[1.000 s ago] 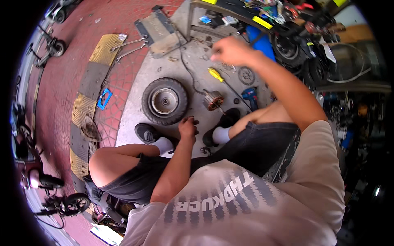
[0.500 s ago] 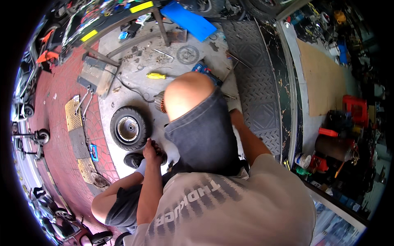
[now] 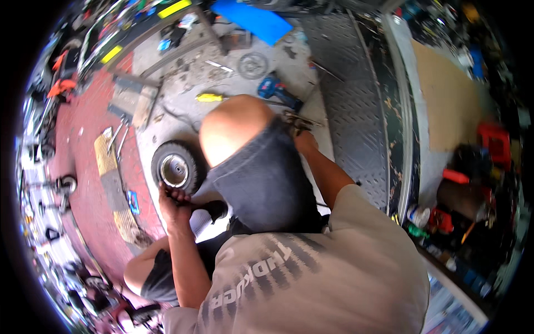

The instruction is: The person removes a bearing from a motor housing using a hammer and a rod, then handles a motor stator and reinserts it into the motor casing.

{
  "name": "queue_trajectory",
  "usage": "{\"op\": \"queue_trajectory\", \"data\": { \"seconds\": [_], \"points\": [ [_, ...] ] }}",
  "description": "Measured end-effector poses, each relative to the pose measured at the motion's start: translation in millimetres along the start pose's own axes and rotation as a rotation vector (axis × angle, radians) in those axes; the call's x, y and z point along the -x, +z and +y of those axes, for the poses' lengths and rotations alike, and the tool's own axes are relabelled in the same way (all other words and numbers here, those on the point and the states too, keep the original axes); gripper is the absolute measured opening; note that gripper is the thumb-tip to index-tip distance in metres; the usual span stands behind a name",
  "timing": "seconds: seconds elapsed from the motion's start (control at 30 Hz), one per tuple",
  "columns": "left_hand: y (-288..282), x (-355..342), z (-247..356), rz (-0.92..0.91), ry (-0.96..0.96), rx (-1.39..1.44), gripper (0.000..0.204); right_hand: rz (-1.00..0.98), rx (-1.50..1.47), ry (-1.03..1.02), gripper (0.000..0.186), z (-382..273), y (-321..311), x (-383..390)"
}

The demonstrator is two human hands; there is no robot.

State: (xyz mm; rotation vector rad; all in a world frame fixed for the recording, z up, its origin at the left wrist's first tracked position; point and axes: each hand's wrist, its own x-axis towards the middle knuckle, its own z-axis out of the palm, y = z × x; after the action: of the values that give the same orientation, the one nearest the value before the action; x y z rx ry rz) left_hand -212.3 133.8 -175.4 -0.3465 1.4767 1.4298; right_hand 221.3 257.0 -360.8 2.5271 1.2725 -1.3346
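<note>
I am squatting over a concrete floor. My left hand (image 3: 174, 201) is curled into a fist at the near edge of a small black wheel with a metal hub (image 3: 174, 168); I see nothing clearly in it. My right hand (image 3: 305, 142) reaches down past my raised right knee (image 3: 233, 127) onto a thin metal tool (image 3: 296, 120) lying on the floor. The knee and the dark shorts hide its fingers. A blue power drill (image 3: 276, 92) and a yellow-handled screwdriver (image 3: 210, 97) lie just beyond the knee.
A round sprocket-like disc (image 3: 253, 65) and a blue board (image 3: 253, 21) lie farther out. A chequer-plate ramp (image 3: 356, 106) runs along the right, with cluttered boxes and bottles (image 3: 445, 217) beyond it. Red paving with yellow kerb ramps (image 3: 104, 156) is on the left.
My right arm has come back from a far reach among the tools to beside my right knee. My left hand stays by the wheel. The view has swung round.
</note>
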Motion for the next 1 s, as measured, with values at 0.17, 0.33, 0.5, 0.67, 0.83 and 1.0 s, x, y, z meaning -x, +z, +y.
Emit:
{"op": "queue_trajectory", "data": {
  "seconds": [0.17, 0.33, 0.5, 0.67, 0.83, 1.0],
  "points": [
    [-18.0, 112.8, 156.7, -0.344, 0.551, 0.129, 0.041, 0.213, 0.140, -0.176, 0.049, 3.4, 20.9, 10.7],
    [-147.2, 194.4, 273.7, -0.157, 1.161, -0.070, 0.036, 0.221, 0.220, -0.425, 0.048, -10.3, 34.7, 24.7],
    [-255.1, 146.3, 158.0, 0.564, 0.847, -0.402, 0.042, 0.041, 0.368, -0.726, 0.048, -62.3, 75.6, 61.2],
    [-345.9, 95.7, -74.9, 0.715, 0.202, -0.080, 0.043, -0.246, 0.571, -1.055, 0.048, -127.2, 147.6, 121.2],
    [-339.7, 132.1, -281.3, 0.709, -0.293, 0.023, 0.031, -0.572, 0.824, -1.315, 0.047, -173.9, 263.1, 207.7],
    [-309.7, 176.2, -388.4, 0.625, -0.622, -0.144, 0.037, -0.718, 1.041, -1.420, 0.047, -183.5, 346.6, 266.0]
  ]
}}
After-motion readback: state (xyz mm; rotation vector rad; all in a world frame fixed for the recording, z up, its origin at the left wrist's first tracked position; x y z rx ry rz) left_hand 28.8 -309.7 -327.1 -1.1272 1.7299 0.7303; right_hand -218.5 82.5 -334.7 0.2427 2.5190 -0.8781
